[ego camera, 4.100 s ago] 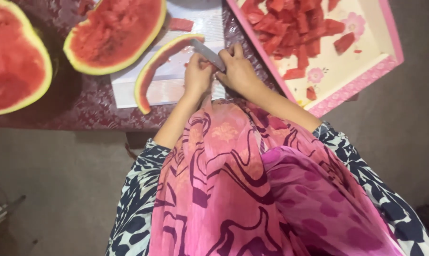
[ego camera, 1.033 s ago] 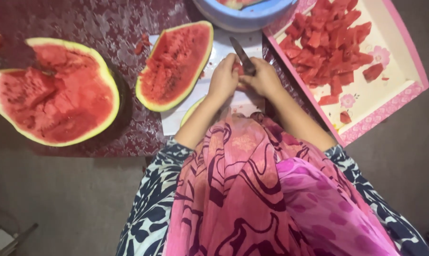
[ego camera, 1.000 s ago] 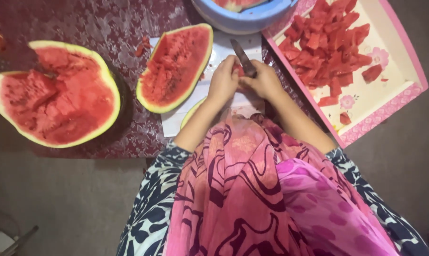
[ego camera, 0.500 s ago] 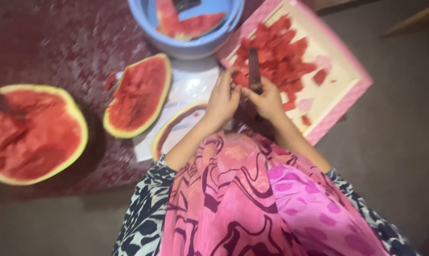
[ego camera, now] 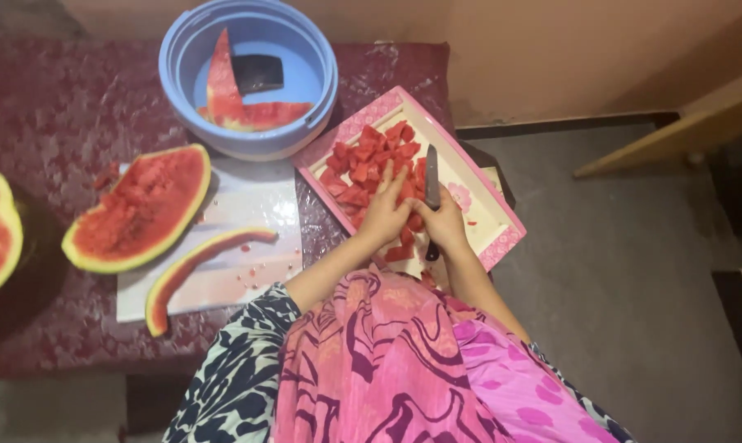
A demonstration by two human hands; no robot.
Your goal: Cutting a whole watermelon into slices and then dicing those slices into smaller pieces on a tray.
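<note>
Both hands have shifted from the white cutting board [ego camera: 223, 271] over to the pink rectangular tray [ego camera: 490, 221]. Right hand [ego camera: 442, 223] grips a dark-handled kitchen knife [ego camera: 432, 182], blade up; left hand [ego camera: 384, 215], fingers spread, rests on the red watermelon chunks [ego camera: 363, 168]. Peeled rind strip [ego camera: 192, 267] left on board. Maroon patterned tablecloth [ego camera: 68, 107], blue plastic bowl [ego camera: 314, 57], grey floor [ego camera: 633, 271].

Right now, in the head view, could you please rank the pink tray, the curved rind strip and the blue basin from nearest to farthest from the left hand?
1. Pink tray, directly under the left hand.
2. Curved rind strip, to its left on the white board.
3. Blue basin, far left, up-table.
</note>
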